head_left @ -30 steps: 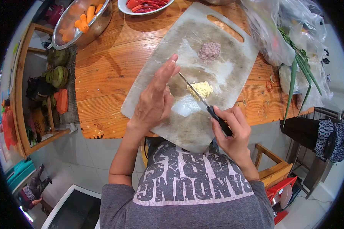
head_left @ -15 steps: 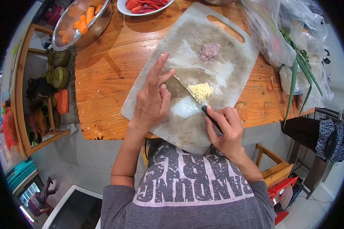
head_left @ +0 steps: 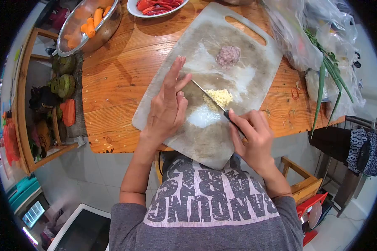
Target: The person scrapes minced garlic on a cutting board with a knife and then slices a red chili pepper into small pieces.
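Two hands on the job. Left hand [head_left: 165, 104]: back up, fingers part-spread, index pointing away from the body, one lower fingertip right by the blade tip; can't tell if it touches. Right hand [head_left: 254, 136]: wrapped around the black handle of the knife [head_left: 204, 91], blade slanting across the minced garlic [head_left: 222, 98].

Garlic sits mid-way on the worn cutting board [head_left: 192, 39], minced shallot [head_left: 228, 56] farther out, toward the handle slot. Board lies askew on the wooden worktop [head_left: 109, 92]. Far left: steel bowl [head_left: 102, 35] of carrots [head_left: 89, 27], then plate [head_left: 132, 7] of red chillies [head_left: 159, 6]. Right: plastic bags [head_left: 289, 33], spring onions [head_left: 331, 77]. Tiled floor [head_left: 94, 167] below.

Vs half a second ago: right hand shifted right, blade now over the garlic instead of along its edge. Left hand about the same.
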Tool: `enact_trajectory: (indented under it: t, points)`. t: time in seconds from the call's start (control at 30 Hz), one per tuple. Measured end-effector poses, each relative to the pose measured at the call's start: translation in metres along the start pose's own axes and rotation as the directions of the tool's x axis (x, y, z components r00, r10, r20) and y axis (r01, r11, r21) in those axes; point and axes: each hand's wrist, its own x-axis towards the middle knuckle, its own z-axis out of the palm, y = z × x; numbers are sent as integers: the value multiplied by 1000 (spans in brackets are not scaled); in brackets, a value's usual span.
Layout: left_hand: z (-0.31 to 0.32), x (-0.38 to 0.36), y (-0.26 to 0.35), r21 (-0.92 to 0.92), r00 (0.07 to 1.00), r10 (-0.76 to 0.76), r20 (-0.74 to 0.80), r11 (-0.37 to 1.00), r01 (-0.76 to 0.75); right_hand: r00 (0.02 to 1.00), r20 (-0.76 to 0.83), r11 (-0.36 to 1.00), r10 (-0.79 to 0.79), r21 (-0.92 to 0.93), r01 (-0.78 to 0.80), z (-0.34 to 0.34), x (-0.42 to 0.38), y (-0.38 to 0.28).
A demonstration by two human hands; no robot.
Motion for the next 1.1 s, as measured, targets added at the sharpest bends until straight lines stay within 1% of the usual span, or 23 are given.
enact_trajectory:
  t: [0.1, 0.2, 0.27, 0.37, 0.47, 0.53, 0.6, 0.63, 0.67, 0.77, 0.8, 0.9, 1.0, 1.1]
  points:
    - [4, 0, -2, -32, 998, 66, -19, 997, -67, 1000, 5, 998, 11, -57, -11, -20, 7, -10]
    - [3, 3, 0, 57, 999, 24, 26, 998, -26, 997, -44, 997, -64, -48, 62, 10, 4, 9]
    - [2, 5, 1, 34, 1000, 3, 16, 999, -4, 997, -39, 998, -59, -36, 58, -1, 5, 8]
    - [1, 2, 3, 21, 999, -26, 32, 999, 25, 1000, -19, 999, 4, -32, -4, -5, 2, 1]
    - [3, 6, 2, 11, 1000, 12, 18, 1000, -12, 1000, -13, 1000, -8, -30, 7, -1, 2, 6]
    - [1, 1, 3, -11, 999, 5, 38, 1000, -5, 1000, 22, 1000, 18, -17, -18, -16, 0, -13]
    - [0, 1, 1, -47, 999, -16, 42, 999, 18, 999, 30, 999, 42, 10, -42, -7, -6, -15]
    - [0, 4, 2, -36, 999, -12, 38, 999, 13, 998, 35, 999, 47, 24, -48, 0, -9, -12]
    - [0, 6, 3, -24, 999, -10, 36, 1000, 11, 999, -35, 1000, 17, 20, -16, 12, -11, 1]
    - [-2, 2, 5, -21, 999, -1, 42, 1000, 2, 1000, 18, 1000, 5, 5, -5, -10, 0, -4]
    - [-2, 2, 4, -27, 999, 6, 47, 1000, -5, 1000, 2, 1000, 14, 25, -14, -13, 2, -9]
    - [-1, 2, 0, -25, 999, 21, 24, 999, -20, 999, 31, 1000, -12, 18, 12, 1, -1, 7]
    - [-2, 4, -2, 26, 987, 158, 1, 987, -158, 1000, -21, 1000, 19, -19, -19, -18, 3, -3]
    - [1, 3, 5, -60, 999, -3, 38, 998, 6, 1000, -4, 1000, -1, -13, 1, 1, 3, 10]
